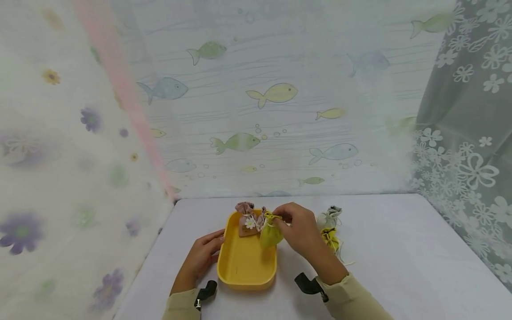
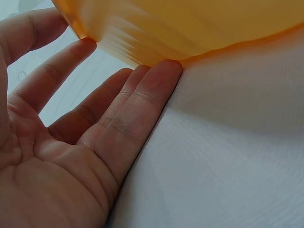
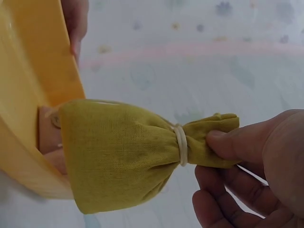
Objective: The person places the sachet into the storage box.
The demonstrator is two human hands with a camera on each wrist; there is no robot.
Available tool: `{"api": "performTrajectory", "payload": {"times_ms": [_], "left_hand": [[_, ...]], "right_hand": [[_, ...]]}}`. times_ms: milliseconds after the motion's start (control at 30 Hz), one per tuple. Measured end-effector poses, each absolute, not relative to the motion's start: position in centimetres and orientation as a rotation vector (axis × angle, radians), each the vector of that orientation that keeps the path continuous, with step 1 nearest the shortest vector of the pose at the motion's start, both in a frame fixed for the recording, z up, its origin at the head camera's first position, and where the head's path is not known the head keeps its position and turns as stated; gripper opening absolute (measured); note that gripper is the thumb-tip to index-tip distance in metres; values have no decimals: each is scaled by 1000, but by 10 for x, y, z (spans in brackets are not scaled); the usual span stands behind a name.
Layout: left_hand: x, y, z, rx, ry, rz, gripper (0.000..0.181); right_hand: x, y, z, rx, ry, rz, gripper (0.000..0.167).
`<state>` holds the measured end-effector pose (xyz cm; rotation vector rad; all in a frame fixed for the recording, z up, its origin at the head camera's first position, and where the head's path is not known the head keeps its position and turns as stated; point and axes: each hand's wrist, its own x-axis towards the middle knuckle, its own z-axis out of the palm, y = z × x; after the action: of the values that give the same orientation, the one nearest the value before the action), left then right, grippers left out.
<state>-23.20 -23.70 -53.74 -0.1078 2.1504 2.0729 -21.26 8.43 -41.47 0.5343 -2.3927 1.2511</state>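
The right hand [image 1: 302, 227] has its thumb and fingers clamped on the gathered neck of a yellow-green pouch [image 1: 271, 234], which hangs just beyond those fingertips, over the near side of a yellow tray [image 1: 245, 266]; whether it touches the rim I cannot tell from here. Across the tray, the left hand [image 1: 202, 254] rests extended fingers, slightly apart, against the outer wall. A pink pouch [image 1: 248, 227] with a white flower sits inside, farther from the right hand than the held one. On that hand's other side, a grey pouch [image 1: 330, 218] and a yellow pouch [image 1: 330, 240] lie near it. To handle this well, I'd pinch above the tie, let the body hang clear of the rim, and brace the wall lightly.
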Motion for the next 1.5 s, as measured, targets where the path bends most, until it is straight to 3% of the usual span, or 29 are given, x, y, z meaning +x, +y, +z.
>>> {"api": "performTrajectory", "payload": {"times_ms": [1500], "left_hand": [[-234,-238,-539,-98,2161,2052,58]], "right_hand": [[-233,28,-432,698,-2562,1305,8]]}}
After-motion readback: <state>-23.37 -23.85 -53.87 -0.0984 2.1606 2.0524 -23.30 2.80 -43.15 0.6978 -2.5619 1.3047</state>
